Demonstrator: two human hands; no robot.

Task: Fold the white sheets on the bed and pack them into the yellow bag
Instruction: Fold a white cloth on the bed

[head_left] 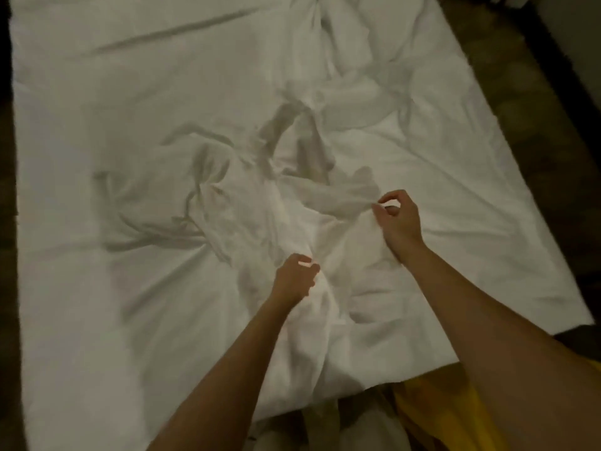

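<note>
**A:** Where are the sheets from where you sit?

**B:** The white sheet (227, 206) lies bunched in the middle of the bed (81, 92), with a rumpled ridge running toward the near edge. It isn't folded at all yet, so I judge I'm at the very start: gathering it up.

**A:** And the hands?

**B:** My left hand (294, 279) is closed round a gather of the cloth near the near edge, its fingers (305, 263) curled into the fabric. My right hand (398, 222) sits farther and to the right, thumb and forefinger pinching a thin raised edge of the sheet, the other fingers loosely curled.

**A:** Why two grips, apart like that?

**B:** I think to find an edge and pull it taut between them. One hand anchors the bulk, the other lifts a hem so the layers separate.

**A:** The bag?

**B:** The yellow bag (432, 415) lies at the near right, just off the bed's near edge and partly under my right arm. I can't tell whether its mouth is open. It's close by for packing.
</note>
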